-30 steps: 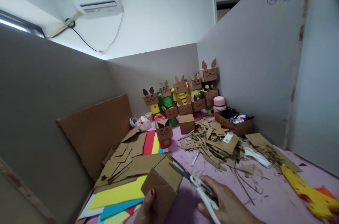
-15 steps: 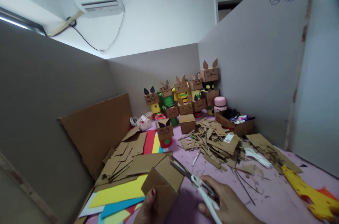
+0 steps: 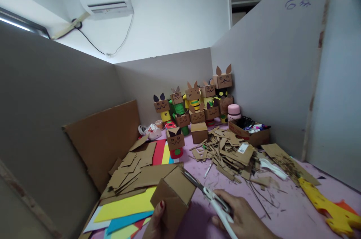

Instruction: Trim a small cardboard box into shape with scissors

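Observation:
A small brown cardboard box (image 3: 176, 194) is tilted near the bottom centre, with my left hand (image 3: 156, 218) closed round its lower left side, thumb on the front. White-handled scissors (image 3: 210, 194) are in my right hand (image 3: 239, 212), fingers wrapped through the handles. Their dark blades lie along the upper right edge of the box, nearly closed; whether they bite into the cardboard I cannot tell. Left of the box lie sheets of yellow paper (image 3: 126, 206) and blue paper (image 3: 128, 222).
Cardboard scraps (image 3: 225, 152) are heaped at centre right. Behind stand several cardboard animal figures (image 3: 193, 94) and a plain box (image 3: 199, 133). A carton of markers (image 3: 251, 133) stands by the right partition. Yellow material (image 3: 327, 203) lies at the right edge.
Almost nothing differs. The scissor blades look slightly closer together along the box edge, and the view has shifted a little; both hands keep their places.

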The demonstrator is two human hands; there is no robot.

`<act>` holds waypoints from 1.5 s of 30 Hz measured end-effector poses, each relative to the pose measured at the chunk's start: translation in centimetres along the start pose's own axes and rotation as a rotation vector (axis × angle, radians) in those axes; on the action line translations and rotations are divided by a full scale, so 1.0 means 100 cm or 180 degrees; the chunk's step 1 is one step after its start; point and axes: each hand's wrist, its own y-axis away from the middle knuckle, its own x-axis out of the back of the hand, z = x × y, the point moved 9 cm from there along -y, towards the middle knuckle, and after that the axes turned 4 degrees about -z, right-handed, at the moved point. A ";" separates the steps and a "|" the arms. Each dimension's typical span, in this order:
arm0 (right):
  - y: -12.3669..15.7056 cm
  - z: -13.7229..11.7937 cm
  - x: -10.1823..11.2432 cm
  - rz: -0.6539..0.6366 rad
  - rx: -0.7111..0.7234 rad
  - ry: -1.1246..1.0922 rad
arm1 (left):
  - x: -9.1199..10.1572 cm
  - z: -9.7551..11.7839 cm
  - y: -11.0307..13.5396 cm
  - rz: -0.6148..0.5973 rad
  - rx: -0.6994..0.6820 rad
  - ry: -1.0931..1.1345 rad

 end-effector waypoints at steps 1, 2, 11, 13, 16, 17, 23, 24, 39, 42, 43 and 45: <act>0.000 0.000 0.000 -0.0003 -0.0024 -0.0001 | 0.000 0.000 0.000 -0.0014 0.0009 0.0014; 0.000 0.000 0.001 -0.0005 -0.0050 -0.0001 | -0.001 0.000 0.000 -0.0031 0.0021 0.0032; -0.001 0.001 -0.001 -0.0052 -0.0111 0.0114 | -0.002 -0.003 -0.003 -0.0348 0.0145 0.0295; -0.002 0.001 -0.002 -0.0071 -0.0094 0.0153 | -0.001 -0.005 -0.005 -0.0418 0.0173 0.0353; -0.002 0.000 -0.001 -0.0084 -0.0105 0.0238 | 0.001 -0.006 -0.007 -0.0481 0.0201 0.0420; -0.002 -0.001 -0.001 -0.0094 -0.0125 0.0295 | 0.003 -0.006 -0.008 -0.0492 0.0207 0.0437; -0.001 0.000 0.002 -0.0025 -0.0209 0.0820 | 0.014 -0.009 -0.010 -0.0488 0.0199 0.0482; 0.000 0.000 0.002 -0.0037 -0.0218 0.0875 | 0.016 -0.009 -0.010 -0.0469 0.0188 0.0483; 0.000 -0.004 0.008 -0.0028 -0.0056 0.0691 | 0.011 -0.015 -0.012 -0.0370 0.0320 0.0561; -0.002 0.001 0.005 0.0010 -0.0008 0.0674 | 0.012 -0.014 -0.015 -0.0369 0.0277 0.0566; -0.002 0.002 0.004 0.0019 0.0017 0.0651 | 0.013 -0.014 -0.016 -0.0364 0.0252 0.0569; -0.003 0.004 0.001 0.0003 0.0045 0.0567 | 0.017 -0.012 -0.018 -0.0347 0.0183 0.0575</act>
